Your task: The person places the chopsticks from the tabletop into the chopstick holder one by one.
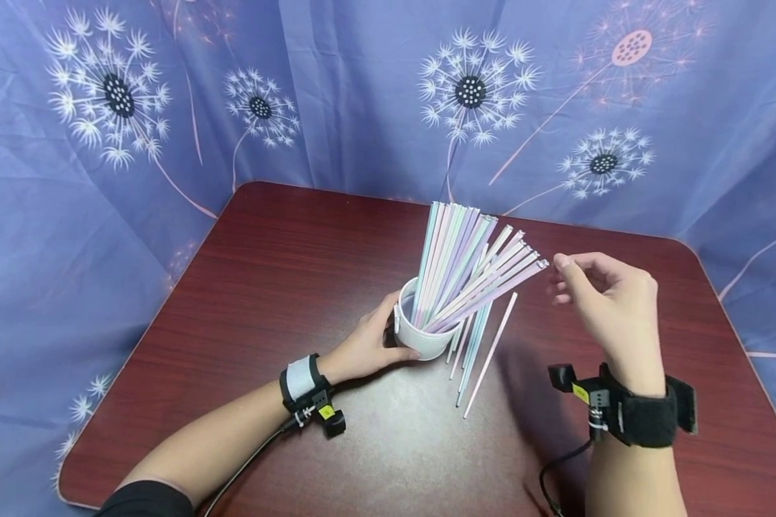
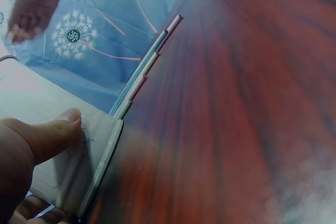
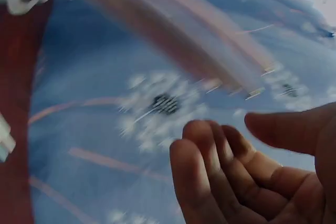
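Note:
My left hand (image 1: 365, 350) grips a small white bucket (image 1: 422, 343) from its left side, thumb along the near wall; the left wrist view shows that thumb (image 2: 50, 135) pressed against it. Long pastel straws (image 1: 446, 266) stand in the bucket, some upright, others fanned out to the right over its rim. My right hand (image 1: 611, 301) is raised at the right, fingertips close to the ends of the leaning straws. In the right wrist view its thumb and loosely bent fingers are apart with nothing between them, below the blurred straws (image 3: 194, 30).
Several loose straws (image 1: 490, 355) lie on the dark red wooden table (image 1: 284, 251), just right of the bucket. Behind the table hangs a blue curtain (image 1: 362, 93) with dandelion prints. Cables run from both wrist cameras (image 1: 333, 422).

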A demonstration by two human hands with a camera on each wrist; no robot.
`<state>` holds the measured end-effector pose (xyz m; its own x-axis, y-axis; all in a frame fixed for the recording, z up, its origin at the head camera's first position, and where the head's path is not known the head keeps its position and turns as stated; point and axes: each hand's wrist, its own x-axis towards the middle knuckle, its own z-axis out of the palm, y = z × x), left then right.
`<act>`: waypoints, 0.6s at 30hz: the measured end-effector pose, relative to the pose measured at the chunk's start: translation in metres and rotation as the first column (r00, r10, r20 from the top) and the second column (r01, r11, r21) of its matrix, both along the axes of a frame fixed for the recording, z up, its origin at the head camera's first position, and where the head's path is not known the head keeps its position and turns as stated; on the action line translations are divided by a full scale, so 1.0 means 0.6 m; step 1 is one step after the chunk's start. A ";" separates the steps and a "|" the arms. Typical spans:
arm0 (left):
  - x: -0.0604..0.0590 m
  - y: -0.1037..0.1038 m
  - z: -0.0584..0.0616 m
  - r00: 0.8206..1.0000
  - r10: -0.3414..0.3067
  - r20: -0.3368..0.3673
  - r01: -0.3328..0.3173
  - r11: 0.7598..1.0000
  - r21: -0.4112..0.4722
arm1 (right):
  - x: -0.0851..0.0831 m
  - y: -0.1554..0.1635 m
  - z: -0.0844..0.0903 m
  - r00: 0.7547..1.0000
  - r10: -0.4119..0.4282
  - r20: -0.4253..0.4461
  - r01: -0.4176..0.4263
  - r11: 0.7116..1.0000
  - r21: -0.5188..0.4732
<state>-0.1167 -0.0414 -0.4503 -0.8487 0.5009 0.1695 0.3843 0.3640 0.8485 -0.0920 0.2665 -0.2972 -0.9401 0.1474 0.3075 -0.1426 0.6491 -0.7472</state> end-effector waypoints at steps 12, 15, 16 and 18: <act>0.003 0.000 -0.004 1.000 -0.007 0.003 0.007 1.000 -0.001 | -0.084 0.030 -0.151 0.799 0.023 0.601 -0.278 0.900 0.336; 0.002 0.000 -0.003 1.000 -0.005 0.004 0.005 1.000 0.003 | -0.089 0.023 -0.163 0.757 0.022 0.654 -0.267 0.923 0.277; 0.002 0.000 -0.003 1.000 0.000 0.004 0.000 1.000 -0.001 | -0.090 0.021 -0.165 0.753 0.025 0.658 -0.261 0.929 0.264; 0.001 0.000 -0.002 1.000 0.004 0.003 -0.004 1.000 -0.004 | -0.091 0.017 -0.167 0.755 0.025 0.655 -0.258 0.930 0.262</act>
